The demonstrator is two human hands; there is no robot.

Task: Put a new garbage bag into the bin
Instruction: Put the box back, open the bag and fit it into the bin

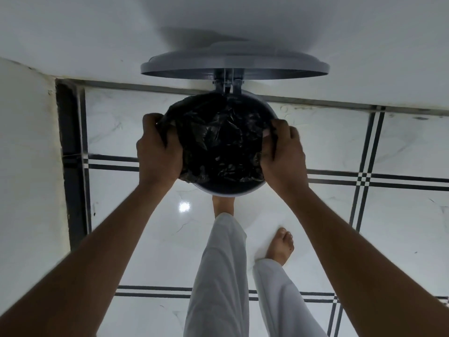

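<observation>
We are in the middle of the task. The black garbage bag (218, 139) already sits in the mouth of the grey bin (271, 109), whose lid (233, 63) stands open. Our left hand (158, 147) and right hand (281, 149) each grip the bag's edge at opposite sides. On the near and right side the rim is still bare, so we judge that folding the edge over the rim remains.

1. I see dim, cool, even light over the whole scene.
2. A small round glare spot shines on the glossy floor (184, 206).
3. The raised lid (235, 60) throws a soft shadow on the wall (73, 32).
4. The garbage bag (218, 139) reads near black, with faint sheen on its creases.
5. Wide-angle distortion bends tile lines and stretches forearms toward the softened lower corners.
</observation>
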